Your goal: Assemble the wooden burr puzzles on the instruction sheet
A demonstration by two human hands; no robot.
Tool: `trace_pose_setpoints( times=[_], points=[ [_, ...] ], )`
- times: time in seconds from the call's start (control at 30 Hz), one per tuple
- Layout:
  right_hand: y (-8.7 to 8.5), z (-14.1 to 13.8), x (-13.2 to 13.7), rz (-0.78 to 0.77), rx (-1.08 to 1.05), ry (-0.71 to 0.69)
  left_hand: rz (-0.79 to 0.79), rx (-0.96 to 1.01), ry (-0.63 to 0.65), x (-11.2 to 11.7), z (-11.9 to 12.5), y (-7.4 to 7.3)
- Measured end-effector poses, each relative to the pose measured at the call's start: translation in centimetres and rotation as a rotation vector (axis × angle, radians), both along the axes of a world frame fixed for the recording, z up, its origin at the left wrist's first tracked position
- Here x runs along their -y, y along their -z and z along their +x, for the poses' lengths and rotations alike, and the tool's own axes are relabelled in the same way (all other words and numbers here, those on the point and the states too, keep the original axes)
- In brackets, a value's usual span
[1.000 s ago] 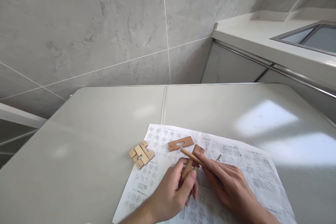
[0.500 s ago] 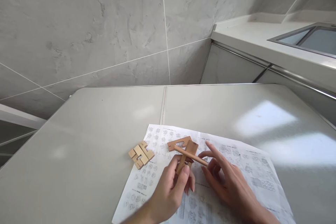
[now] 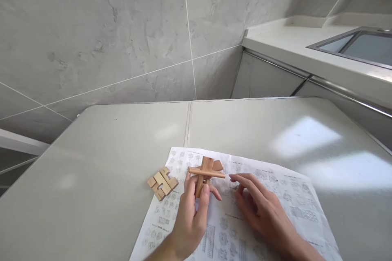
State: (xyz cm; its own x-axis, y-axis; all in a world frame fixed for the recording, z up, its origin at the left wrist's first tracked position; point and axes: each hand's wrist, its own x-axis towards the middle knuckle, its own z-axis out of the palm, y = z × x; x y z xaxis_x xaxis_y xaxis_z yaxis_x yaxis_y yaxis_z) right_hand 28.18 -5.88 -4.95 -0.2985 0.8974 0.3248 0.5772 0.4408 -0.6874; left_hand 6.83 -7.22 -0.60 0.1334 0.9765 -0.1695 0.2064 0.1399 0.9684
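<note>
My left hand [image 3: 193,216] grips a cross of wooden puzzle pieces [image 3: 208,164] between thumb and fingers. One upright flat piece has a slim wooden bar [image 3: 214,174] lying across it. Partly hidden behind the cross is another flat brown piece [image 3: 218,165]. My right hand [image 3: 257,204] hovers just right of the bar's end, loosely curled with fingers apart, holding nothing. Left of my left hand, a flat cluster of pale interlocked wooden pieces [image 3: 162,182] rests over the paper's left edge.
A creased sheet of printed diagrams [image 3: 232,212] lies under my hands on the pale glossy table [image 3: 92,179]. A tiled grey wall [image 3: 137,28] stands behind. At the right is a white counter [image 3: 288,40] with a sink [image 3: 364,45].
My left hand has turned the crossed pieces more upright and moved slightly left. The bar now lies nearly level, and its end has come away from my right hand's fingers.
</note>
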Motion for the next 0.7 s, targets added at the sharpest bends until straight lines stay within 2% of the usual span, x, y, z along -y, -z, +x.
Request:
trace_pose_setpoints(
  times=[0.4, 0.57, 0.7],
  points=[
    [0.4, 0.22, -0.51, 0.094, 0.105, -0.058, -0.085, 0.119, 0.137, 0.29, 0.06, 0.11],
    [0.58, 0.16, -0.61, 0.139, 0.204, -0.127, -0.1, 0.166, 0.037, 0.06, 0.35, -0.35],
    [0.3, 0.13, -0.57, 0.118, 0.169, -0.159, -0.125, 0.166, -0.041, 0.09, 0.79, -0.83]
  ],
)
